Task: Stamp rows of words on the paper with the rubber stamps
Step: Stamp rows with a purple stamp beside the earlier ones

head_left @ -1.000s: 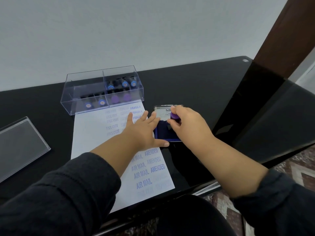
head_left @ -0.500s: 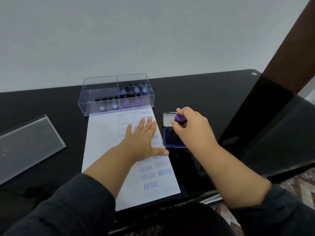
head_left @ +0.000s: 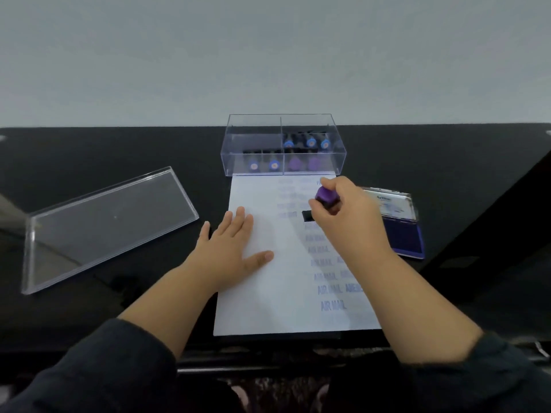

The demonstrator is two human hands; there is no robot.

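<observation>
The right hand (head_left: 348,216) pinches the purple stamp (head_left: 326,198) by its handle, over the upper right of the paper (head_left: 268,308). The stamp's black base runs left-right, parallel to the printed rows and directly below the grip. The left hand (head_left: 232,248) lies flat on the paper's left side, fingers straight.

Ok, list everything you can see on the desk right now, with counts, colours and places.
White paper sheet: one, centre, blue stamped words down its right half.
Purple-handled rubber stamp: one, on the paper.
Clear plastic stamp box: one, behind the paper, seven blue and purple stamps inside.
Clear plastic lid: one, left.
Blue ink pad: one, open, right.
Black desk: one.
Left hand: flat on paper.
Right hand: grips the stamp.
</observation>
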